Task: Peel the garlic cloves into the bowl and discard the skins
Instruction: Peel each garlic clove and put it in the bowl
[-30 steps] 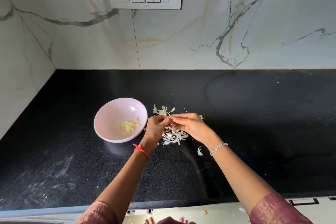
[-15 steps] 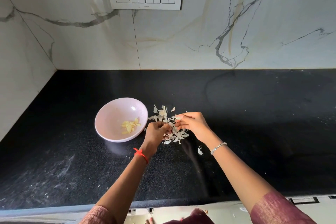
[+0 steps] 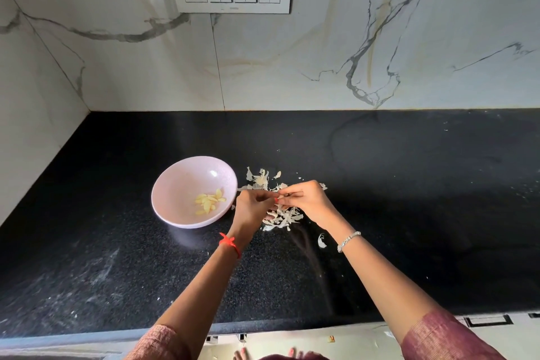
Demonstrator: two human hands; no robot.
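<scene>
Both hands meet just right of the bowl [image 3: 168,181], raised a little above the heap of skins [image 3: 282,217]. The left hand [image 3: 252,207] and the right hand [image 3: 310,201] have their fingertips curled in towards each other, pinching a pale bit [image 3: 281,197] between them. It is too small for me to tell whether it is a clove still in its jacket or only a strip of skin.

Half a second ago the hands were lower, down among the skins, the left one nearly on the heap. Now they have come back up and closed together again. I take that for the start of another round of peeling: something was dropped or fetched from the heap, and the fingers are working at it once more.

The peeled cloves [image 3: 209,201] lie in a small yellow cluster on the bowl's floor, towards its right side, and their number looks the same as before. So the bowl has gained nothing in this last second. The skins are all on the bench [image 3: 409,190], from behind the hands to just right of the bowl, with one stray curl [image 3: 321,241] farther right and nearer the person. None has been thrown away yet — that part of the job is still ahead.
</scene>
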